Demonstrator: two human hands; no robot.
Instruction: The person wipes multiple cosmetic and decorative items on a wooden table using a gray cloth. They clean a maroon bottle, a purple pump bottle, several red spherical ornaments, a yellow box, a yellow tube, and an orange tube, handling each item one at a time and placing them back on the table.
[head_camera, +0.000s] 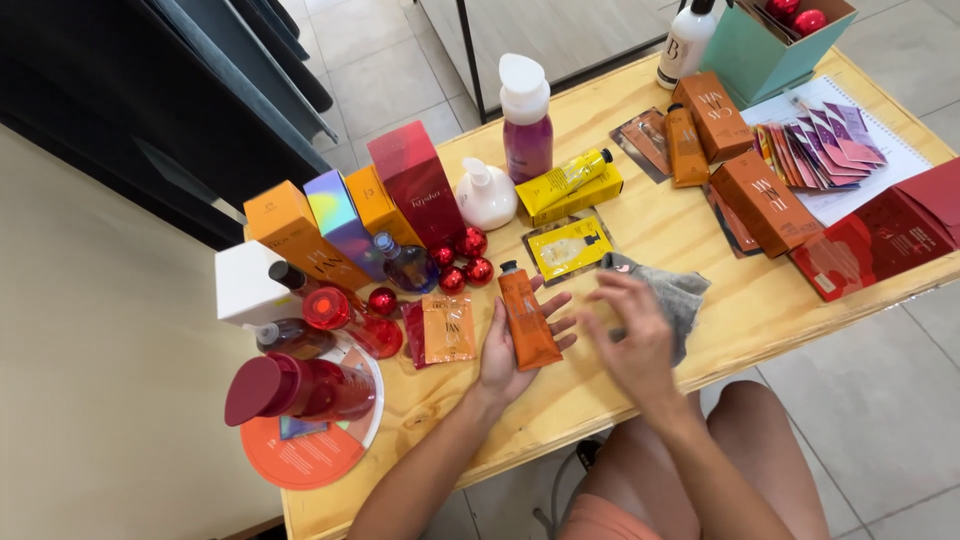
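Resting in the open left hand (512, 350) is an orange tube (528, 318), palm up, fingers uncurled. Right hand (632, 335) spread over the grey cloth (680, 292), gripping nothing. Wiping appears in hand; next calls for grasping the cloth.

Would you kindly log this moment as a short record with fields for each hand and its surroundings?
Left hand: palm up, orange tube lying on it, fingers open
Right hand: blurred, over the grey cloth; contact unclear
Beside the tube: orange sachet, red balls, yellow sachet
Surface: wooden table
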